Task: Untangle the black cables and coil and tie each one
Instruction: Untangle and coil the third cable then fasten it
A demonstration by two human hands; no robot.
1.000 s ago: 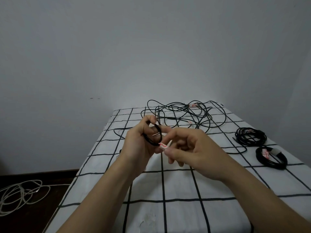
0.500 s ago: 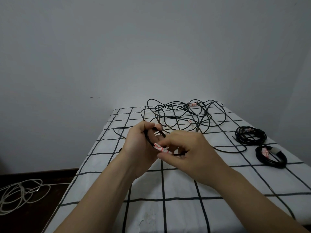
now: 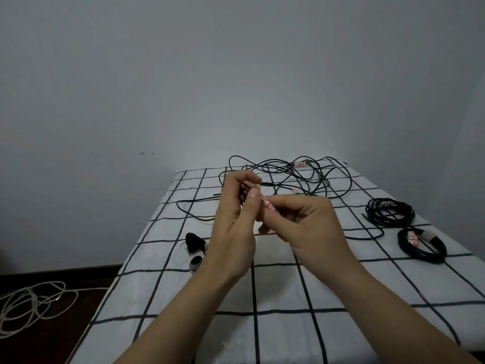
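My left hand (image 3: pixel 233 224) is closed around a small coil of black cable (image 3: pixel 242 196), mostly hidden inside the fingers. My right hand (image 3: pixel 304 224) pinches a white tie with red marks (image 3: pixel 268 206) against that coil. Both hands meet above the middle of the table. A tangle of loose black cables (image 3: pixel 294 179) lies at the far end, with one strand running left (image 3: pixel 189 208). Two coiled black cables rest at the right: one loose coil (image 3: pixel 391 212) and one with a white and red tie (image 3: pixel 421 244).
The table carries a white cloth with a black grid (image 3: pixel 275 287). A black object with a white piece (image 3: pixel 195 248) lies left of my left wrist. White cable (image 3: pixel 31 306) is piled on the dark floor at the lower left. A plain wall stands behind.
Both hands have lifted slightly and turned. My right hand has brought the tie up against the coil, which is now more hidden in my left hand. The black object by my wrist has come into view.
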